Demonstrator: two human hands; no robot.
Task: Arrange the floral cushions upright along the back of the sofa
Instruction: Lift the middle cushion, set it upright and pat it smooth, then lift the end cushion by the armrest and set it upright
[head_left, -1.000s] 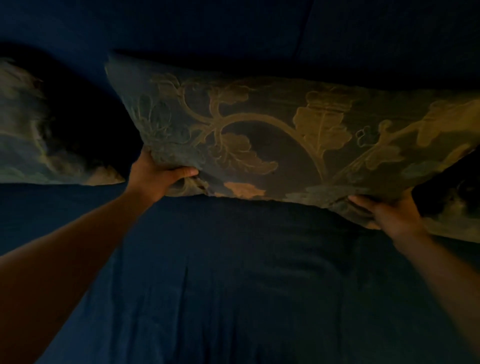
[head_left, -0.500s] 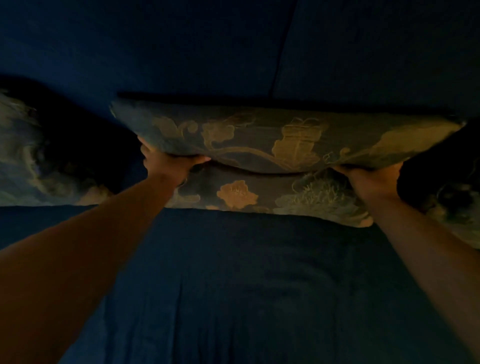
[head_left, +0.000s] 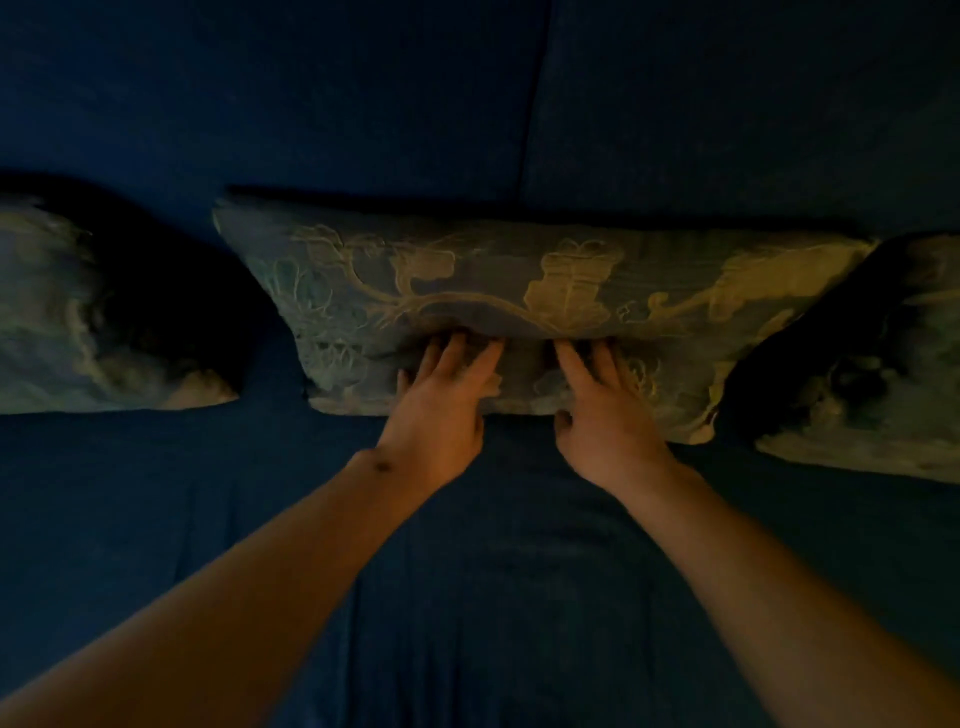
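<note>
hands: left hand (head_left: 441, 410), right hand (head_left: 605, 415) flat on middle cushion (head_left: 519, 291) | sofa (head_left: 311, 104)

Home: sofa (head_left: 519, 597), floral cushions (head_left: 519, 280)

cushions (head_left: 519, 291) along sofa back (head_left: 363, 104)

Dim rm, dark blue sofa (head_left: 519, 597)
</note>
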